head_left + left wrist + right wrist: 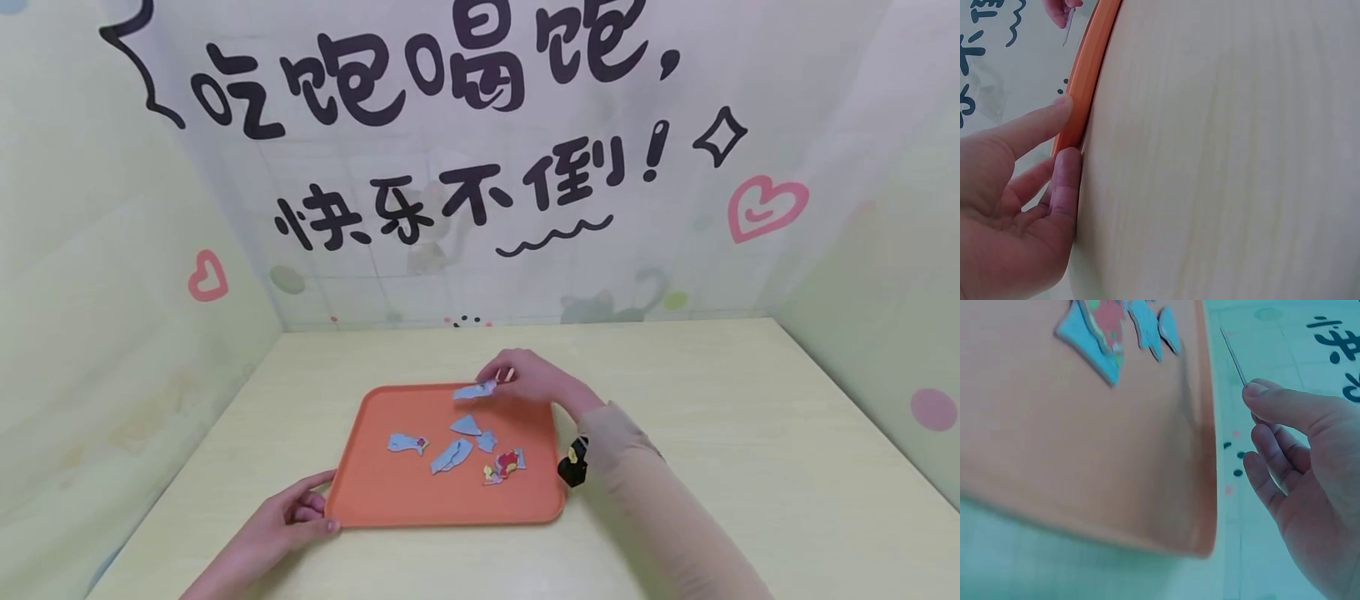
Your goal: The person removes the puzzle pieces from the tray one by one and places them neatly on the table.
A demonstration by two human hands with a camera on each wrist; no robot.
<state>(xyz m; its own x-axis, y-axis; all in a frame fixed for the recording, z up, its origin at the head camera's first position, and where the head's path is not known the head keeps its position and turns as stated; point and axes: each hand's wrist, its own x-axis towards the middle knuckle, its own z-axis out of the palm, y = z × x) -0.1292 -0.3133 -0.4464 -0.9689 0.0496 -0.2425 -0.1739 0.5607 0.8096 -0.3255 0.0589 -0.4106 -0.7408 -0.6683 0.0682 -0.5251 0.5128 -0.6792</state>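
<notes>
Over the far edge of an orange tray (390,496), my right hand (536,379) pinches a thin light-blue torn piece (472,391) between thumb and fingers. From the right wrist view, this piece (1233,356) is seen nearly edge-on, beyond the tray's rim. My left hand (288,512) grips the tray at its near left corner, thumb and fingers at the rim (1088,75). Several more pieces lie on the tray: a blue one with a coloured tip (406,443), long blue ones (451,456), a blue triangle (466,426) and a red-and-yellow patterned cluster (507,462).
The tray lies on a pale wooden table (720,467). Behind it stands a printed wall sheet (420,292) with large black characters, and similar panels close off both sides. A black object (574,463) is on the right wrist, beside the tray.
</notes>
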